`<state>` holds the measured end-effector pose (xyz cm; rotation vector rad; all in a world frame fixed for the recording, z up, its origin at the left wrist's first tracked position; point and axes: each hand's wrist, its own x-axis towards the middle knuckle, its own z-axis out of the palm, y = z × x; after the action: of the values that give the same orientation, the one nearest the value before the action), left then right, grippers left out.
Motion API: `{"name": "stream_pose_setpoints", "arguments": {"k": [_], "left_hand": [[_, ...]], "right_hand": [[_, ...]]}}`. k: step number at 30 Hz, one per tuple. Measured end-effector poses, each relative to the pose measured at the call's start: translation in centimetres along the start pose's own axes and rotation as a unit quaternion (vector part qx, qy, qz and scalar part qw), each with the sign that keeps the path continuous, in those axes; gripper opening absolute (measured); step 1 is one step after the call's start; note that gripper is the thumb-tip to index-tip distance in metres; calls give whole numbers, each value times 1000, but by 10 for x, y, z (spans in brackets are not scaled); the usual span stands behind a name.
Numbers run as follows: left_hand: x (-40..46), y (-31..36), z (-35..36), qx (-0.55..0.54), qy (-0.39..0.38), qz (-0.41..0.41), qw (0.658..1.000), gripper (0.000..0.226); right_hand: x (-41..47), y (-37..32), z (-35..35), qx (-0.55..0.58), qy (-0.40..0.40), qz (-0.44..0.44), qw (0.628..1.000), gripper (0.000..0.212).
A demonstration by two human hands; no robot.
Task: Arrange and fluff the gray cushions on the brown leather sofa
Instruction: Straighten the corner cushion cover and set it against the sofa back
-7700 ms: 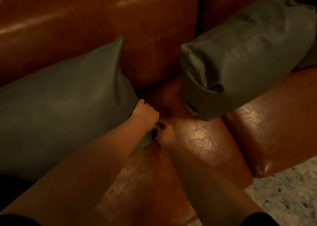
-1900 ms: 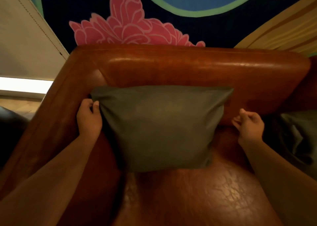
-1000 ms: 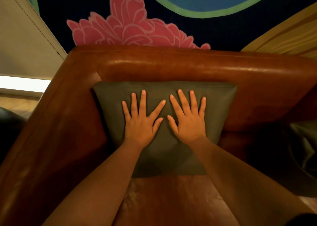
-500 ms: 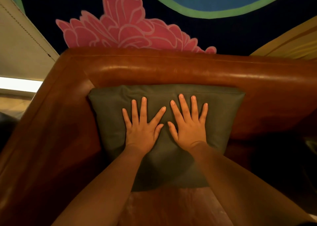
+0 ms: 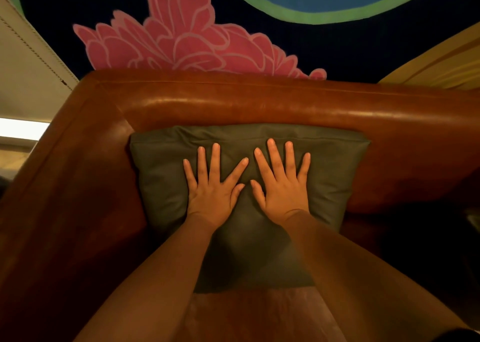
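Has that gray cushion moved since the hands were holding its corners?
No. The gray cushion leans against the sofa backrest in the corner as before; only both hands moved onto it.

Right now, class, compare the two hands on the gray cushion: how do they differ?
The left hand lies nearer the sofa's corner; the right hand lies toward the open seat. The right hand's fingertips reach closer to the cushion's top edge than the left's. Both lie flat, fingers spread, pressing the cushion.

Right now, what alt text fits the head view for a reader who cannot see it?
Left hand and right hand press flat, fingers spread, on a gray cushion leaning against the backrest in the corner of a brown leather sofa. A pink flower mural fills the wall behind.
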<state>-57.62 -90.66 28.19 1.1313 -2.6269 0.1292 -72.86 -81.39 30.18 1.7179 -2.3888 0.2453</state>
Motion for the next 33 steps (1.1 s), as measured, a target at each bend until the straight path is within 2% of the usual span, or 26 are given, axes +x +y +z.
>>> {"name": "stream_pose_setpoints", "arguments": {"k": [6, 11, 14, 20, 22, 26, 29, 31, 33], "left_hand": [[-16, 0, -33, 3, -10, 11, 1000, 57], [-32, 17, -55, 2, 18, 83, 996, 59], [-33, 17, -55, 5, 14, 94, 995, 62], [-36, -30, -49, 65, -33, 107, 992, 65], [-35, -48, -51, 75, -58, 85, 992, 67], [-41, -97, -57, 103, -94, 21, 990, 69], [-45, -123, -70, 116, -87, 39, 989, 63], [-38, -122, -84, 53, -50, 1, 997, 54], [-25, -121, -93, -108, 12, -119, 987, 50]], "right_hand": [[-15, -5, -18, 8, -1, -12, 1000, 66], [-28, -27, -33, 24, 35, -67, 997, 60], [-24, -36, -39, 21, 24, -64, 997, 61], [-23, 9, -39, 4, -6, -71, 997, 60], [-26, 31, -37, -1, -15, -61, 998, 61], [-29, 75, -38, -29, -43, -7, 999, 62], [-39, 112, -42, -61, -52, 90, 993, 62], [-48, 139, -46, -37, -46, 183, 981, 60], [-53, 155, -58, 107, -16, 292, 950, 55]]}}
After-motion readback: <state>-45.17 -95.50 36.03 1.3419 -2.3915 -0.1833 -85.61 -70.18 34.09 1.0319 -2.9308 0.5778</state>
